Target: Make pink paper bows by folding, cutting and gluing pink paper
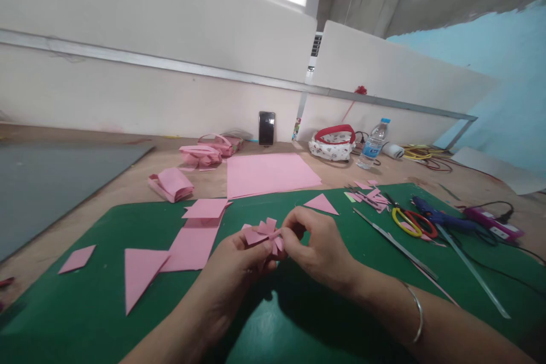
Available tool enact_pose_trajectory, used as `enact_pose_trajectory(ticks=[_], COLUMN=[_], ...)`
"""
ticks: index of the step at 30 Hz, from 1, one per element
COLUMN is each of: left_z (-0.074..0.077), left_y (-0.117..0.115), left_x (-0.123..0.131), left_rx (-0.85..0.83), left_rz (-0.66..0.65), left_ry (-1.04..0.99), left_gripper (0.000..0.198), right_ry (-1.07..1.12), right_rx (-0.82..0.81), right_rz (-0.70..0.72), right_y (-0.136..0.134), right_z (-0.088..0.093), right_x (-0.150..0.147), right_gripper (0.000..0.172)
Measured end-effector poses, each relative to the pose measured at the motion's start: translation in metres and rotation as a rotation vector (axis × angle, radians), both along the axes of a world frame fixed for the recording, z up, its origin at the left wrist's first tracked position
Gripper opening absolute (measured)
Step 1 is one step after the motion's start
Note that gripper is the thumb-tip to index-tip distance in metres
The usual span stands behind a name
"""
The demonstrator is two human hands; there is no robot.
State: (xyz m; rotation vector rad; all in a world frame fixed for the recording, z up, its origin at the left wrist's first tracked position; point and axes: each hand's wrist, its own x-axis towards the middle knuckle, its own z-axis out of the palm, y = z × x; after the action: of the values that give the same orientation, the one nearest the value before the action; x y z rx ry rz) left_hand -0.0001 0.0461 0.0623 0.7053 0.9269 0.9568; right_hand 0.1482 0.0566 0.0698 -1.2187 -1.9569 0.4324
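Note:
A small pink paper flower with several strip-like petals is held above the green mat. My left hand supports it from below, with the thumb pressed against its petals. The fingertips of my right hand pinch one petal at the flower's right side. Left of my hands lie a pink paper strip, a folded pink square and a pink paper triangle. Another pink triangle rests just beyond my right hand. The flower's underside is hidden by my left fingers.
On the right are scissors, a blue glue gun, a metal ruler, a glue stick and paper scraps. Behind stand pink sheets, a phone, a pouch and a water bottle.

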Motion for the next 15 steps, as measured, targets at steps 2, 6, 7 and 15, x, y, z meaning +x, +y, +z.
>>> enact_pose_trajectory(ticks=[2, 6, 7, 15], left_z=[-0.0006, -0.0026, -0.0031, -0.0034], left_y=[0.0005, 0.0029, 0.0033, 0.0023], left_x=[-0.0005, 0.0, 0.0001, 0.0014], left_rx=[0.001, 0.005, 0.001, -0.014], left_rz=[0.003, 0.0, -0.001, 0.016], left_ry=[-0.004, -0.014, -0.015, 0.013], left_gripper=[0.012, 0.014, 0.013, 0.011], right_ry=[0.002, -0.001, 0.001, 0.02], right_rx=[0.002, -0.004, -0.005, -0.02], right_rz=[0.002, -0.001, -0.004, -0.007], right_y=[-0.0004, -0.0005, -0.0005, -0.0008], right_z=[0.0005, 0.0014, 0.0015, 0.0017], right_x=[-0.0002, -0.0005, -0.0004, -0.0003], right_gripper=[0.01, 0.011, 0.011, 0.011])
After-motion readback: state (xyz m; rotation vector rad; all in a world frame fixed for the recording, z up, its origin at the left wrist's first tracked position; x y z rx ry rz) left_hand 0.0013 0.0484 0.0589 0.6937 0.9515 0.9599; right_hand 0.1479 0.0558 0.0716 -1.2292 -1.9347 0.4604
